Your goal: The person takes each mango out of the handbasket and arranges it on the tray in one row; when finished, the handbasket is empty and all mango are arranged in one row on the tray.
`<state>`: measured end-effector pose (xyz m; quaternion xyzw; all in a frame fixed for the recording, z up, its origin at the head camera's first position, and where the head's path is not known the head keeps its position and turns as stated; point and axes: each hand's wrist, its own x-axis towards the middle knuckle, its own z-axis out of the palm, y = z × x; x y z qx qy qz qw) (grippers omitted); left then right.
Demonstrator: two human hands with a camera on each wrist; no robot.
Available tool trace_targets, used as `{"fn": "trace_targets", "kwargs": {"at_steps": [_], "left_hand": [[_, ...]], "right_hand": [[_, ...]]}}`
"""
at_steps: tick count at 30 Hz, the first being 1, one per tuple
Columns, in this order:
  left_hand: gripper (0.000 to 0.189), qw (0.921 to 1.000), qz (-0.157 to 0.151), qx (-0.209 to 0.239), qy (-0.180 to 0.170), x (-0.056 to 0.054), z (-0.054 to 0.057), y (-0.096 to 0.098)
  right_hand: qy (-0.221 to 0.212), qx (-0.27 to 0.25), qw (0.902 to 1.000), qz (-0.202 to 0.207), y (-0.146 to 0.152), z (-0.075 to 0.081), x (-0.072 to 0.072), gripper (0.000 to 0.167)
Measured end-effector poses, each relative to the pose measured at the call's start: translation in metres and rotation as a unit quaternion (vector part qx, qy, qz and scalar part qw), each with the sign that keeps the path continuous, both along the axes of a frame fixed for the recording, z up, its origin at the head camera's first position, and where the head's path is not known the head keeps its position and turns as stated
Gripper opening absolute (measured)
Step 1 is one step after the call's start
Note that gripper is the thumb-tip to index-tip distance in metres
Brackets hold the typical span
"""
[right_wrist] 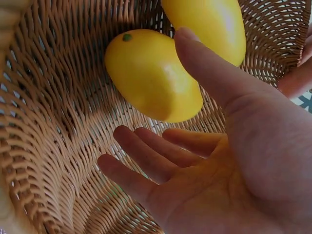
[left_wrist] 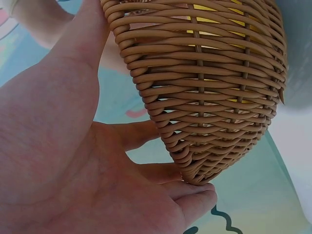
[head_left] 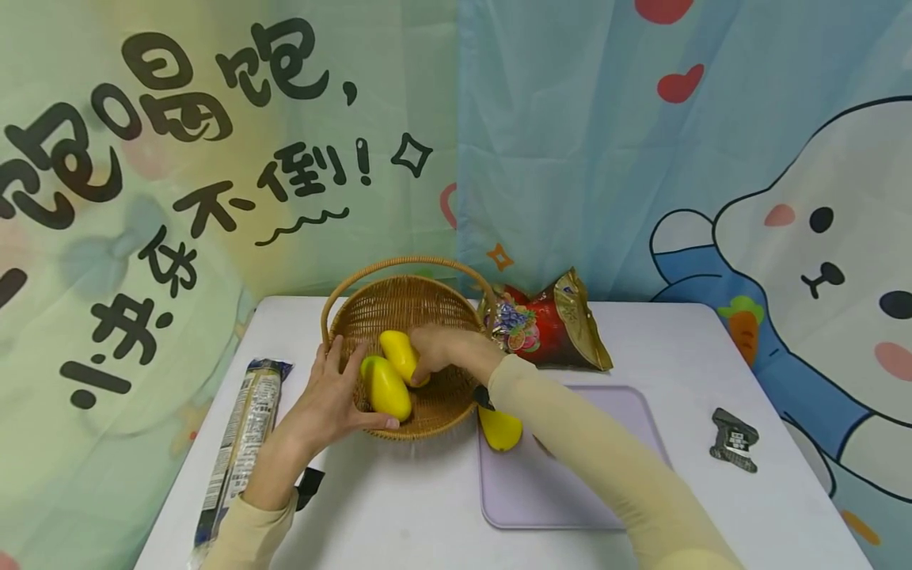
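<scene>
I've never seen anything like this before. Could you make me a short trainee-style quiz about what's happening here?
1. How many yellow fruits can be seen in the basket?
2. True or false: the left hand is holding the basket's rim.
3. What lies on the table, to the left of the basket?

Key:
1. Two.
2. True.
3. A long packet.

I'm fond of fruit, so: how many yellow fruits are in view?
3: front yellow fruit and rear yellow fruit in the basket, third yellow fruit on the lilac tray. The right sleeve may hide more.
</scene>
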<state>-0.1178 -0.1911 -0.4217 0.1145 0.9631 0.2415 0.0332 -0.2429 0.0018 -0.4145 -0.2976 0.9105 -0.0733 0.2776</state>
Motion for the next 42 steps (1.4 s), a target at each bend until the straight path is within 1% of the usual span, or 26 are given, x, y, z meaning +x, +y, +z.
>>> {"fn": "trace_targets", "kwargs": {"at_steps": [5,13,15,17,20,24,27,35,42], "left_hand": [[0.120,1.0000,0.001,0.005,-0.003,0.000,-0.001,-0.001],[0.121,1.0000,-0.002,0.008,0.004,0.000,-0.002,-0.002],[0.121,0.9999,-0.003,0.008,0.006,0.000,-0.002,-0.002],[0.122,0.9999,-0.003,0.007,0.007,0.000,-0.002,-0.002],[0.123,0.9999,-0.004,0.006,0.008,0.000,-0.002,-0.002],[0.124,1.0000,-0.003,0.004,0.007,0.000,-0.002,-0.001],[0.124,1.0000,-0.004,0.004,0.007,0.000,-0.003,-0.001],[0.123,0.9999,-0.006,0.001,0.012,0.000,-0.003,-0.002],[0.123,0.9999,-0.005,0.001,0.010,0.001,-0.004,-0.003]], "right_hand": [[0.003,0.000,1.0000,-0.001,-0.003,-0.006,-0.001,0.078],[0.008,0.000,1.0000,0.004,-0.008,-0.012,-0.002,0.087],[0.013,-0.002,0.9999,0.008,-0.009,-0.012,-0.001,0.087],[0.015,-0.004,0.9998,0.009,-0.009,-0.013,-0.001,0.082],[0.018,-0.006,0.9998,0.006,-0.009,-0.013,-0.001,0.079],[0.014,-0.007,0.9999,-0.001,-0.009,-0.014,-0.001,0.083],[0.013,-0.007,0.9999,0.001,-0.009,-0.014,-0.001,0.086],[0.021,-0.003,0.9997,0.014,-0.011,-0.015,-0.001,0.087],[0.018,-0.002,0.9998,0.009,-0.011,-0.015,0.001,0.089]]}}
